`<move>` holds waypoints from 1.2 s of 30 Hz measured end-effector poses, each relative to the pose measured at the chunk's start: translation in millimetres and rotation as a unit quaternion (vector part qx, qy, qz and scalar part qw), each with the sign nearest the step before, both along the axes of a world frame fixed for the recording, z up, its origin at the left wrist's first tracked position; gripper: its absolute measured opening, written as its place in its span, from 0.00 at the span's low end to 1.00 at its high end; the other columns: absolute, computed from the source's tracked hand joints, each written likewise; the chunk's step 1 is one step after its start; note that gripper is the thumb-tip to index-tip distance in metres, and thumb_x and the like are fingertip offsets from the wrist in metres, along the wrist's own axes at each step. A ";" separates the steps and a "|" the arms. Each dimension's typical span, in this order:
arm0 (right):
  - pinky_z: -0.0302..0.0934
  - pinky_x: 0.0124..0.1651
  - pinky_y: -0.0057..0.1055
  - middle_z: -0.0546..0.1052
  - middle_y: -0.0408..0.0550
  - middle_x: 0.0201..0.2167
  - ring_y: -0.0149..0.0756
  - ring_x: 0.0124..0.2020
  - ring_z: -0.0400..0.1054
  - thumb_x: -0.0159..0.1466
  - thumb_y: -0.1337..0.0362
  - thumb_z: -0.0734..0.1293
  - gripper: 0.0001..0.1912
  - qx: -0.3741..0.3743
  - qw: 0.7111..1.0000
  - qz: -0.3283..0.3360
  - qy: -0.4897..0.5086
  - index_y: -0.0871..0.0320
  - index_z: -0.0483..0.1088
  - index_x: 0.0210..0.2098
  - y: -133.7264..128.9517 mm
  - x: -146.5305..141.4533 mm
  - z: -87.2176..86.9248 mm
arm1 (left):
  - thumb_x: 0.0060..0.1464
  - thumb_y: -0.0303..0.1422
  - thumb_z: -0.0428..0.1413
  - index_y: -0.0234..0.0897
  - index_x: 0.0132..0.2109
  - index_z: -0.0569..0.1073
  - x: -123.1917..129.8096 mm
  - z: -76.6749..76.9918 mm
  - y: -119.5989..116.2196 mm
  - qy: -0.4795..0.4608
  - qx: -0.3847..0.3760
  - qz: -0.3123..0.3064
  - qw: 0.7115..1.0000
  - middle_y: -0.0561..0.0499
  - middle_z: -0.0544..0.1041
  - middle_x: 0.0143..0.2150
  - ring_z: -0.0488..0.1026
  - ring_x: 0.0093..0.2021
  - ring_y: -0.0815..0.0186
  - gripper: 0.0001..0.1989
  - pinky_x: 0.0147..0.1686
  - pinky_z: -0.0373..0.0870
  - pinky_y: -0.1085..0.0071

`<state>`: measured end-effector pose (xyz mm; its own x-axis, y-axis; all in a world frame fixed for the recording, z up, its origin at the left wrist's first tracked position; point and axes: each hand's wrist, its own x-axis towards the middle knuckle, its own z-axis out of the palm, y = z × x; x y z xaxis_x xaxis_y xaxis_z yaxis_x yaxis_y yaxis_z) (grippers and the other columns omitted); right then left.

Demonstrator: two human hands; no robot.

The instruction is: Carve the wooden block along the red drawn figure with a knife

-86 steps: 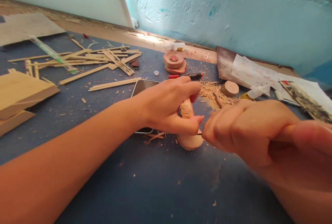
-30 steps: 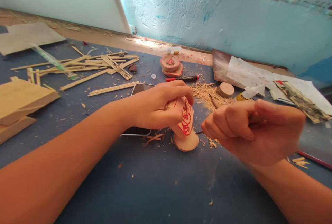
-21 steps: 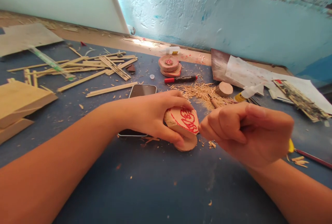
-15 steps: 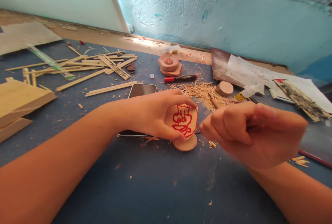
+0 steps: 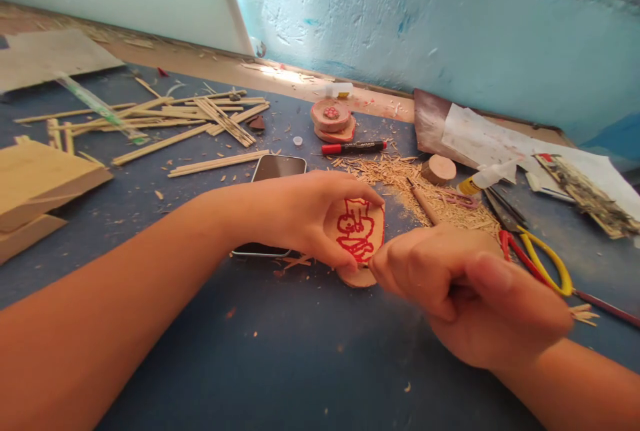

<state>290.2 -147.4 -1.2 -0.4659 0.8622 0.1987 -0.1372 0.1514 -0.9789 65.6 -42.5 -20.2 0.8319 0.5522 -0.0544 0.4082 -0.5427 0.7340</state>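
My left hand (image 5: 320,214) grips the edges of a round wood slice (image 5: 356,226) between thumb and fingers. Red lines on its face form a figure, and a red outline follows the rim. Under it lies a plain wood disc (image 5: 359,278), partly hidden. My right hand (image 5: 465,288) is closed, its fingertips against the slice's lower right edge. A thin dark tool tip (image 5: 367,266) shows beyond those fingers; the rest of the tool is hidden in the fist. Beneath my left wrist is a phone (image 5: 280,166).
Wood shavings (image 5: 395,174) lie behind my hands with a wooden-handled tool (image 5: 423,201), a red marker (image 5: 354,147) and a small wood block (image 5: 439,169). Scissors (image 5: 547,261) and a glue bottle (image 5: 483,179) are at right. Sticks (image 5: 190,121) and wooden boards (image 5: 45,181) occupy the left.
My right hand has moved left and down, bringing its fingertips to the wood slice's edge. The scissors it covered now show. My left hand keeps its hold.
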 end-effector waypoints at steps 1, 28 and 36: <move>0.53 0.32 0.37 0.57 0.40 0.17 0.30 0.22 0.54 0.85 0.42 0.60 0.40 0.011 1.000 -0.002 -0.008 0.57 0.56 0.20 -0.2 -1.9 -1.2 | 0.53 0.46 0.78 0.45 0.71 0.77 -0.2 0.5 0.0 0.003 0.000 -0.001 1.000 0.48 0.83 0.69 0.81 0.67 0.53 0.41 0.69 0.74 0.62; 0.54 0.29 0.40 0.57 0.42 0.17 0.36 0.21 0.55 0.75 0.43 0.74 0.34 -0.018 0.999 -0.038 -0.003 0.52 0.61 0.20 -15.3 -6.7 12.1 | 0.52 0.44 0.78 0.46 0.66 0.73 3.0 6.2 -4.1 0.045 0.012 0.021 0.999 0.52 0.84 0.57 0.82 0.51 0.58 0.39 0.48 0.75 0.69; 0.55 0.27 0.39 0.51 0.41 0.14 0.32 0.18 0.53 0.81 0.44 0.67 0.40 -0.030 0.996 -0.079 0.013 0.56 0.56 0.18 0.5 -1.1 6.0 | 0.53 0.43 0.77 0.48 0.64 0.71 2.9 -1.5 -2.2 0.016 -0.005 0.013 1.000 0.52 0.84 0.56 0.83 0.51 0.57 0.37 0.44 0.75 0.70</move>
